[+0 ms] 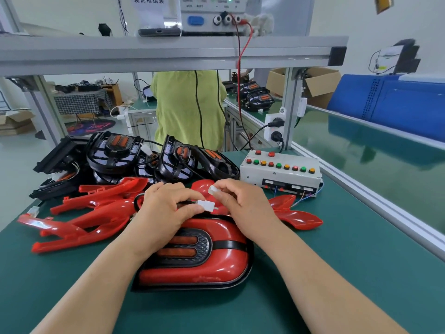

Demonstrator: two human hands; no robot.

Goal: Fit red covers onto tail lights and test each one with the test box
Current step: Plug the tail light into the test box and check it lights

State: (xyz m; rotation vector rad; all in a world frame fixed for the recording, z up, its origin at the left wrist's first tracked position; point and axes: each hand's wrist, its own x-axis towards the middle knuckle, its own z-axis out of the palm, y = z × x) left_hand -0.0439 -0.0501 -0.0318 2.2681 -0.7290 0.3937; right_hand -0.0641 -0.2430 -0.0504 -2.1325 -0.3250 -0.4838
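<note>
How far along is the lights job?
One tail light in front already wears its red cover. Now the left hand pinches a white plug and the right hand pinches a second white plug, not yet joined, so testing with the test box is still ahead. Behind, a pile of black tail lights and loose red covers wait.

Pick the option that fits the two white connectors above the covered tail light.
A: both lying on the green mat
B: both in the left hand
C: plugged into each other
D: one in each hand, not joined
D: the left hand pinches one white connector, the right hand pinches the upper connector, and a gap shows between them.
</note>
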